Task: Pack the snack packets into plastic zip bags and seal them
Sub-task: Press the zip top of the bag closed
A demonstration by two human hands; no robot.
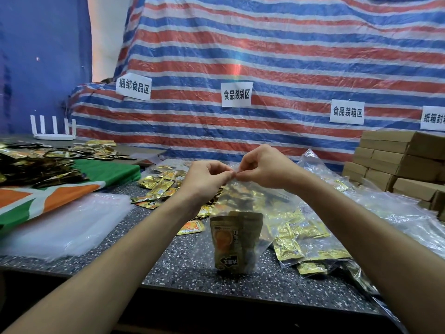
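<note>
The left hand (207,179) and right hand (262,167) pinch the top edge of the zip bag (243,196), fingertips nearly meeting. Snack packets (234,242) stand in its bottom, near the front edge of the surface (183,261), with bare room just left.

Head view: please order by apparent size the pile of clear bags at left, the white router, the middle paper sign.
1. The pile of clear bags, clearly largest.
2. The white router and middle paper sign look about alike; the sign hangs farther away, so I do not rank them.
</note>
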